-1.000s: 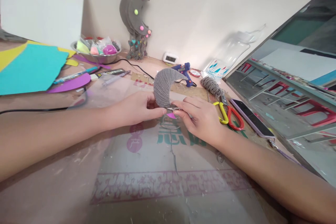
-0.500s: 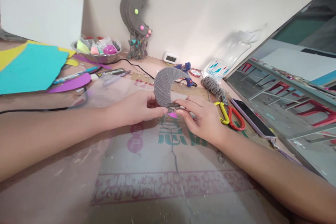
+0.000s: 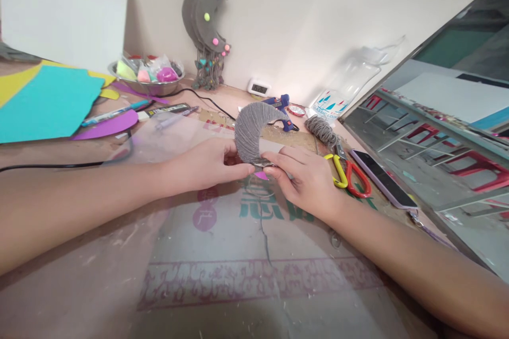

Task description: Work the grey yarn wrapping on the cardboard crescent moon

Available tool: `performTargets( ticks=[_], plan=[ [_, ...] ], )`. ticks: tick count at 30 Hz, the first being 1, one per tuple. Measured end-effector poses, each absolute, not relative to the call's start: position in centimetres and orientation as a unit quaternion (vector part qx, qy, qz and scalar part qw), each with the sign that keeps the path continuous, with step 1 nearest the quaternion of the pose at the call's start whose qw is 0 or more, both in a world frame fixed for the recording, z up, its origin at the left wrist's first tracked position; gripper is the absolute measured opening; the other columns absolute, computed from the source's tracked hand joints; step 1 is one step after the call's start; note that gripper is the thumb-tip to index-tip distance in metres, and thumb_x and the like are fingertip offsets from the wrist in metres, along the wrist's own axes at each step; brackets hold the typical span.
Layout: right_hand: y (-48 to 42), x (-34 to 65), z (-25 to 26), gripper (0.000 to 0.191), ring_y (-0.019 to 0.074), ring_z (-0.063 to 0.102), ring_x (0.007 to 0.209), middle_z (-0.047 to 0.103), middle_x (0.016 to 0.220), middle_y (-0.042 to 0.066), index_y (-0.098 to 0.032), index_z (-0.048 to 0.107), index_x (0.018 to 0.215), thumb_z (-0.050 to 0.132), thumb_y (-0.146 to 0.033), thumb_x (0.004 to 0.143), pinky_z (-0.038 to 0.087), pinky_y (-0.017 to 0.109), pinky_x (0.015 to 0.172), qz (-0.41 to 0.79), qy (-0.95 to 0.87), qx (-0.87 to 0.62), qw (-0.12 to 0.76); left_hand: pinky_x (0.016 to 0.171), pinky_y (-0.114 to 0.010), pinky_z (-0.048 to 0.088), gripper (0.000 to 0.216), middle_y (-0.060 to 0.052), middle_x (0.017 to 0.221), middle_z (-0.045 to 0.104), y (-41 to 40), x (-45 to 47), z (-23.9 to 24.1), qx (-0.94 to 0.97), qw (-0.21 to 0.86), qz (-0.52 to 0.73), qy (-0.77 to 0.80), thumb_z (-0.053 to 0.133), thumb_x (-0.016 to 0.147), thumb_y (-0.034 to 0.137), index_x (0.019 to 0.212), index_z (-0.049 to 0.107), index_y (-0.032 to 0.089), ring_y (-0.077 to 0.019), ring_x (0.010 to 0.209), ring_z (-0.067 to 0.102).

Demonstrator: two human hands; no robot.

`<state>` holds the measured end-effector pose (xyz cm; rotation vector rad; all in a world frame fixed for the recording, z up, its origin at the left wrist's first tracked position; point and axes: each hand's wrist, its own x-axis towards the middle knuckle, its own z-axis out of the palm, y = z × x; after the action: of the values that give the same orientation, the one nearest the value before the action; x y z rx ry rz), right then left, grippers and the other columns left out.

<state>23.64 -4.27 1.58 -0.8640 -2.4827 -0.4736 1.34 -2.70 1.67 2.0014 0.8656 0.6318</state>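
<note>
A crescent moon (image 3: pixel 250 132) wound with grey yarn stands between my hands, its upper tip curving to the right. My left hand (image 3: pixel 217 163) is closed on its lower left edge, thumb along the bottom. With fingers and thumb pinched together, my right hand (image 3: pixel 300 175) grips the lower end. A small purple bit (image 3: pixel 261 175) shows beneath the crescent between the thumbs. From there a loose grey strand (image 3: pixel 264 241) trails down over the clear plastic sheet (image 3: pixel 222 243). What the fingertips press on is partly hidden.
Behind the crescent lies a blue glue gun (image 3: pixel 284 101). Right of it are a yarn bundle (image 3: pixel 321 131), scissors (image 3: pixel 358 179) with yellow and red handles, and a phone (image 3: pixel 384 179). A bowl (image 3: pixel 151 86), coloured sheets (image 3: pixel 51 100) and pens stand left. A decorated crescent hanging (image 3: pixel 204 21) is against the wall.
The lower end of the crescent has shifted slightly, and my right fingertips have moved a little to the left along it. Both hands keep hold.
</note>
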Motion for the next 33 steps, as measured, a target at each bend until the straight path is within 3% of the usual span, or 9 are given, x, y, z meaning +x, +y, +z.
performTargets(
  ticks=[12, 20, 23, 27, 33],
  plan=[
    [-4.19, 23.67, 1.49, 0.022, 0.0152, 0.057, 0.069, 0.064, 0.078, 0.006, -0.012, 0.065, 0.104, 0.051, -0.024, 0.091, 0.045, 0.027, 0.065, -0.127, -0.900, -0.316, 0.273, 0.050, -0.019, 0.036, 0.020, 0.004, 0.064, 0.057, -2.58, 1.23, 1.53, 0.786, 0.449, 0.248, 0.345, 0.054, 0.083, 0.033, 0.079, 0.063, 0.016, -0.0077, 0.055, 0.048],
    [-4.50, 23.58, 1.60, 0.027, 0.0141, 0.058, 0.069, 0.065, 0.083, 0.005, -0.014, 0.061, 0.098, 0.063, -0.037, 0.082, 0.044, 0.026, 0.063, -0.029, -0.882, -0.359, 0.304, 0.044, -0.019, 0.035, 0.022, 0.003, 0.062, 0.058, -2.44, 1.08, 1.28, 0.767, 0.495, 0.237, 0.331, 0.053, 0.084, 0.037, 0.085, 0.063, 0.018, -0.0078, 0.048, 0.046],
    [-4.42, 23.39, 1.45, 0.012, 0.0100, 0.053, 0.061, 0.062, 0.072, 0.001, -0.016, 0.061, 0.084, 0.058, -0.028, 0.085, 0.040, 0.021, 0.057, 0.063, -0.885, -0.371, 0.274, 0.046, -0.019, 0.038, 0.020, 0.002, 0.067, 0.061, -2.45, 1.07, 1.29, 0.768, 0.496, 0.237, 0.329, 0.053, 0.085, 0.035, 0.086, 0.063, 0.018, -0.0081, 0.051, 0.050],
    [-4.46, 23.13, 1.36, 0.010, 0.0076, 0.044, 0.055, 0.050, 0.060, -0.003, -0.016, 0.055, 0.071, 0.052, -0.014, 0.081, 0.034, 0.019, 0.054, 0.108, -0.895, -0.347, 0.258, 0.059, -0.020, 0.044, 0.024, 0.000, 0.080, 0.066, -2.46, 1.16, 1.60, 0.783, 0.468, 0.261, 0.317, 0.053, 0.086, 0.037, 0.087, 0.063, 0.016, -0.0108, 0.069, 0.058],
    [-4.58, 23.01, 1.20, 0.007, 0.0073, 0.042, 0.055, 0.049, 0.061, -0.004, -0.017, 0.055, 0.075, 0.051, -0.010, 0.076, 0.033, 0.018, 0.055, 0.118, -0.897, -0.341, 0.256, 0.049, -0.019, 0.037, 0.033, 0.002, 0.064, 0.055, -2.46, 1.13, 1.87, 0.797, 0.420, 0.242, 0.360, 0.046, 0.088, 0.042, 0.072, 0.057, 0.015, -0.0081, 0.054, 0.048]
  ],
)
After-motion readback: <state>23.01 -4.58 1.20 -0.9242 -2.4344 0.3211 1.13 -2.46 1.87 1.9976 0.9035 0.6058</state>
